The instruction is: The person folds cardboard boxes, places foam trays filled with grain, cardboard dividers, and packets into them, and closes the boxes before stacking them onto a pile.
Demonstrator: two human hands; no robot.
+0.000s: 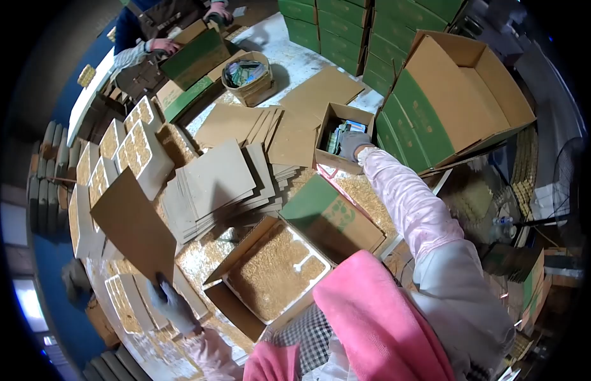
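My left hand [171,306], in a grey glove, grips the lower edge of a brown cardboard sheet [133,219] and holds it upright. At the other side, my right hand [353,145], also gloved, reaches into a small cardboard box [338,159] of blue and green packets [336,134]. Its fingertips are hidden among the packets, so their grip does not show. In front of me stands an open carton [241,320] with a white tray [311,274] inside, filled with golden-brown grainy material. The carton's green printed flap [330,219] is folded outward.
Grey sheets [213,181] and brown cardboard sheets [235,124] lie mid-table. White filled trays [140,149] line the left. Green cartons [397,41] and a large open box [457,95] stand right. Across the table, another person's gloved hand [163,46] handles a carton near a basket [257,95].
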